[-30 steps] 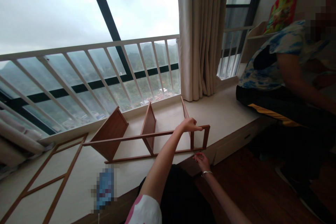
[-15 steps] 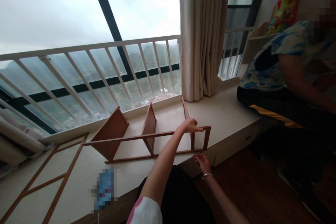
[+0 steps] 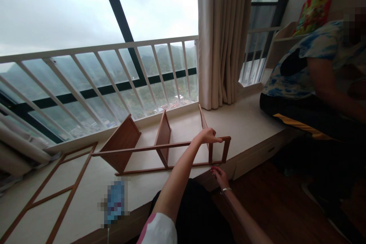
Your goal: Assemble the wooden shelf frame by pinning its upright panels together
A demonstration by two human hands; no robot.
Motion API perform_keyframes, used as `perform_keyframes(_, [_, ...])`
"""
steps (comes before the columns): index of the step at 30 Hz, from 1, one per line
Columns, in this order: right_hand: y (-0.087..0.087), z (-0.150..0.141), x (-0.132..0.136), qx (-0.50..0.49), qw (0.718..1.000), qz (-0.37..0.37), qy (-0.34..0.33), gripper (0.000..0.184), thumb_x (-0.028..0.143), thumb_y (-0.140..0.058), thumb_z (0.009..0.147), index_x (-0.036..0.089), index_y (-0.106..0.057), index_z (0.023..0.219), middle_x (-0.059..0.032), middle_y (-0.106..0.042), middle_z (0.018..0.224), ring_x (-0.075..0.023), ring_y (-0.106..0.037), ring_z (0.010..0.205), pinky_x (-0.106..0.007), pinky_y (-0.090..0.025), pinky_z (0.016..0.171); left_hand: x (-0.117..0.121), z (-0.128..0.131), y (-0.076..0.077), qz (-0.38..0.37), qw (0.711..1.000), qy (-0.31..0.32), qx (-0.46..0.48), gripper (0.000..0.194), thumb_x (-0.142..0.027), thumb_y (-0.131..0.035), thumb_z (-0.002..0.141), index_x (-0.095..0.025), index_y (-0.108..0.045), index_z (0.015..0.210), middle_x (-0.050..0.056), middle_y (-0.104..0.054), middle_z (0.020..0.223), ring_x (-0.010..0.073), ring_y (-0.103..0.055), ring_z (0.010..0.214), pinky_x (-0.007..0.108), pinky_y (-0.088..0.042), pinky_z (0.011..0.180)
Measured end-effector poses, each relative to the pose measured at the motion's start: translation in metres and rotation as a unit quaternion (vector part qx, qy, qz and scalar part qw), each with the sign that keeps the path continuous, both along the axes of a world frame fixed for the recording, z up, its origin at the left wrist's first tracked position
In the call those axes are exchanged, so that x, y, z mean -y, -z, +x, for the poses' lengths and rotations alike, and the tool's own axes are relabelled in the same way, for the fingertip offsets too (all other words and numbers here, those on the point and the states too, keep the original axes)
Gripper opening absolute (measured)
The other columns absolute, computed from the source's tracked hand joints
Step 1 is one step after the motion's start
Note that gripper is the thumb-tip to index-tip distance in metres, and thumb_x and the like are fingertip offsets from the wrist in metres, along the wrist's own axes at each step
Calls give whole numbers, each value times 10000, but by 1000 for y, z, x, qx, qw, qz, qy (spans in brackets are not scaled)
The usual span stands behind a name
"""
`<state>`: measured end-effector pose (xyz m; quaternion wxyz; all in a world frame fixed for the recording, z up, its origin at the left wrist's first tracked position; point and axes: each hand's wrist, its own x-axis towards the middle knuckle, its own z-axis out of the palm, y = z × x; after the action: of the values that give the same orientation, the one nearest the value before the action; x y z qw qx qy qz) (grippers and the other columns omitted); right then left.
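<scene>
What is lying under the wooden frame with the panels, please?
Under the wooden frame, the pale bench top shows between the panels, with no object visible there. Whatever lies directly beneath the lower rail, or behind the left forearm, is covered.

Beyond and right of my left hand (image 3: 206, 135), I have bare bench top (image 3: 241, 120). To that hand's left, two brown panels (image 3: 122, 144) block my sideways path.
</scene>
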<state>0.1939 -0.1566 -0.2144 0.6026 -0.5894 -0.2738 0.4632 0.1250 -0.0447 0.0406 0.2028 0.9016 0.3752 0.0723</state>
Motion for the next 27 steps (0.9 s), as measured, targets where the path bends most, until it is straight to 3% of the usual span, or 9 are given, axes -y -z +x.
perform_keyframes(9, [-2, -1, 7, -17, 999, -18, -21, 355, 269, -518, 555, 200, -630, 885, -29, -655, 824, -177, -579, 713, -204, -402, 477, 1, -1, -1, 2, 1000, 4, 4, 381, -526, -541, 538, -147, -506, 510, -20, -453, 495, 82, -397, 510, 212, -250, 469])
perform_keyframes(17, [1, -2, 13, -2, 997, 46, -68, 459, 194, -542, 537, 214, -584, 994, -44, -622, 950, -183, -579, 754, -267, -454, 600, 1, 0, -3, 0, 1000, 9, 5, 376, -522, -518, 555, -147, -510, 526, -21, -443, 494, 84, -391, 510, 214, -250, 470])
perform_keyframes(21, [1, -1, 15, 32, 994, 76, -74, 482, 247, -607, 559, 204, -557, 1036, -60, -614, 963, -180, -581, 780, -334, -435, 765, 0, 1, -1, 2, 1000, 12, 4, 377, -523, -511, 562, -148, -508, 526, -20, -435, 487, 85, -386, 509, 216, -246, 468])
perform_keyframes(27, [0, 1, 18, 34, 992, 80, -90, 543, 336, -649, 568, 201, -533, 1081, -81, -604, 987, -203, -566, 870, -346, -441, 787, -2, 2, 0, 5, 1000, 19, 8, 383, -526, -498, 572, -147, -495, 518, -23, -426, 482, 79, -377, 496, 214, -239, 461])
